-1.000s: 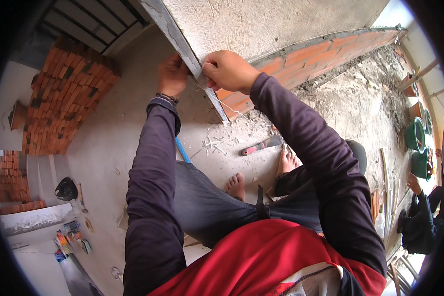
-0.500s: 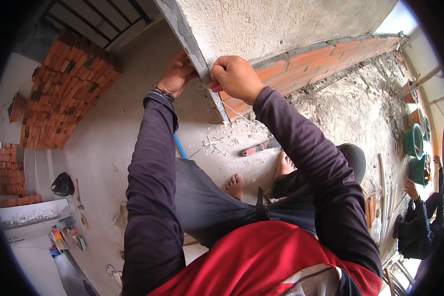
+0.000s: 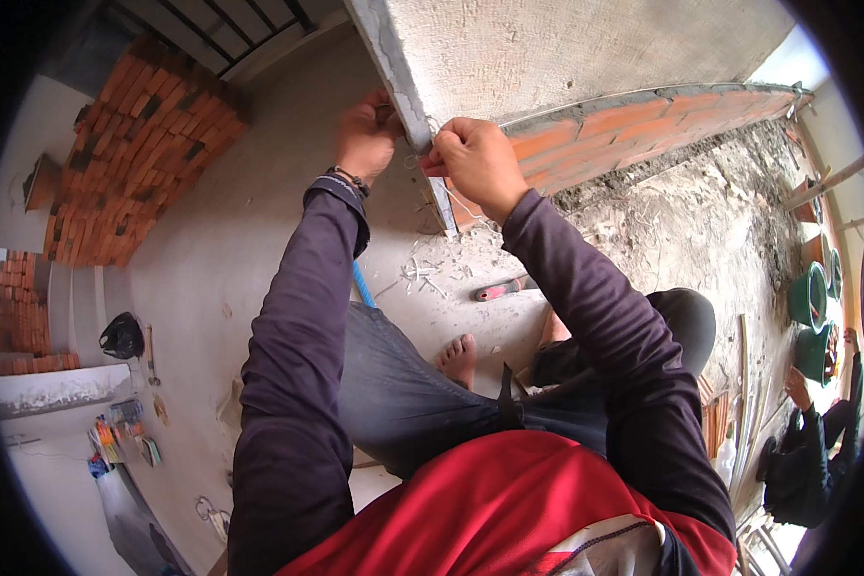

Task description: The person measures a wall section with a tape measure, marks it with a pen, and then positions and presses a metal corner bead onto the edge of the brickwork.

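The narrow grey end of a plastered wall [image 3: 401,72] stands between my hands. My right hand [image 3: 485,168] is closed in a pinch on a thin white string [image 3: 466,204] at the wall's lower end, and a small loop of it shows by the fingertips. On the wall's left side, my left hand [image 3: 365,139] is closed with curled fingers against the edge; what they hold is hidden. Low red brickwork [image 3: 605,137] runs away to the right, with a line along its grey mortar top.
On the floor lie white broken bits [image 3: 420,274] and a red-handled tool [image 3: 499,289], partly covered by my sleeve. Brick stacks [image 3: 134,163] stand left. Rubble ground [image 3: 682,211] stretches right towards green buckets [image 3: 808,293]. Another person [image 3: 806,451] is at the far right.
The wall end and both hands sit slightly further right in the picture as the view shifts. The left hand is a little higher along the edge; the right hand keeps its pinch by the string.
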### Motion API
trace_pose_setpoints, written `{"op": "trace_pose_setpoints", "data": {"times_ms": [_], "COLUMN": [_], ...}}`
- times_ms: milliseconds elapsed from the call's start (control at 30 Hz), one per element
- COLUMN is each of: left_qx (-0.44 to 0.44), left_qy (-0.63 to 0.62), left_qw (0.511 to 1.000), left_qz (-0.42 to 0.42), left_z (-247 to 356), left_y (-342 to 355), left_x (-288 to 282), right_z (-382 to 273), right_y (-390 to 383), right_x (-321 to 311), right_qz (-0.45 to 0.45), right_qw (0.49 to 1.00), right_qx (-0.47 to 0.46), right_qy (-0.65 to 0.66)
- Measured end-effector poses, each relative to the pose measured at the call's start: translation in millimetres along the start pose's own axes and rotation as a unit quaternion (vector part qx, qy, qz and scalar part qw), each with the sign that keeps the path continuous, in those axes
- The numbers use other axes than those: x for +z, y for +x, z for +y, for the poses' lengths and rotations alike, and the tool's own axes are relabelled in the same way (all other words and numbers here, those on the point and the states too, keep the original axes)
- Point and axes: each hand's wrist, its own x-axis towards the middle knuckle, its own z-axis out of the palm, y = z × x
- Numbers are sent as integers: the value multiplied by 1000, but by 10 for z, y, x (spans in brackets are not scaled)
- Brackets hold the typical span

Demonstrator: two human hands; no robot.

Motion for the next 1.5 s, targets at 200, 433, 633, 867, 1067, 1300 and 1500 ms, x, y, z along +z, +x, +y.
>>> {"op": "trace_pose_setpoints", "data": {"times_ms": [200, 433, 633, 867, 1067, 1300, 1500], "left_qx": [-119, -189, -72, -7, 15, 16, 13], "left_qy": [127, 194, 347, 348, 346, 330, 303], "left_qw": [981, 955, 924, 919, 922, 927, 934], "left_qz": [88, 120, 145, 185, 174, 178, 188], "left_z": [-63, 71, 272, 235, 197, 88, 97], "left_y": [-228, -569, -644, -637, -609, -571, -589], "left_x": [37, 334, 458, 504, 455, 429, 484], "right_z": [-92, -66, -38, -11, 19, 177, 316], "right_y": [-104, -71, -66, -70, -98, -55, 5], "right_x": [-70, -154, -163, -211, -230, -226, -247], "right_qz": [-13, -36, -43, -24, -24, -13, 8], "right_qw": [999, 998, 998, 996, 994, 992, 990], "right_qx": [46, 43, 35, -3, -8, -12, -35], "right_qy": [11, -10, -33, -92, -104, -123, -140]}}
